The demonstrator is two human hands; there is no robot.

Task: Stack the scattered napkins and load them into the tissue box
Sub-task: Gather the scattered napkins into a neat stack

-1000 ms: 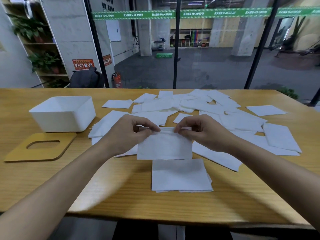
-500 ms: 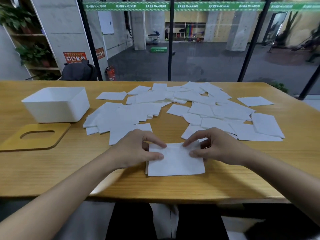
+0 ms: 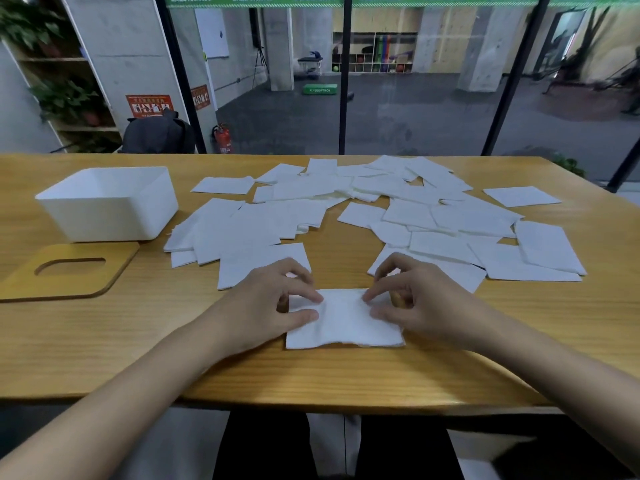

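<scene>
A small stack of white napkins [image 3: 344, 323] lies near the table's front edge, its top sheet slightly wrinkled. My left hand [image 3: 273, 303] rests on the stack's left side, with thumb and index fingertip pressing on the top napkin. My right hand [image 3: 419, 303] presses the right side the same way. Several loose napkins [image 3: 408, 216] lie scattered across the middle and right of the table beyond my hands. The white open tissue box [image 3: 114, 216] stands at the left, with nothing visible inside.
A wooden lid [image 3: 116, 265] with an oval slot lies flat in front of the box. The wooden table [image 3: 104, 341] ends just below the stack. Behind the table is a glass wall with black posts.
One second ago both hands pinched a napkin in the air above the stack. They lowered it onto the stack and now press on it with their fingertips.
</scene>
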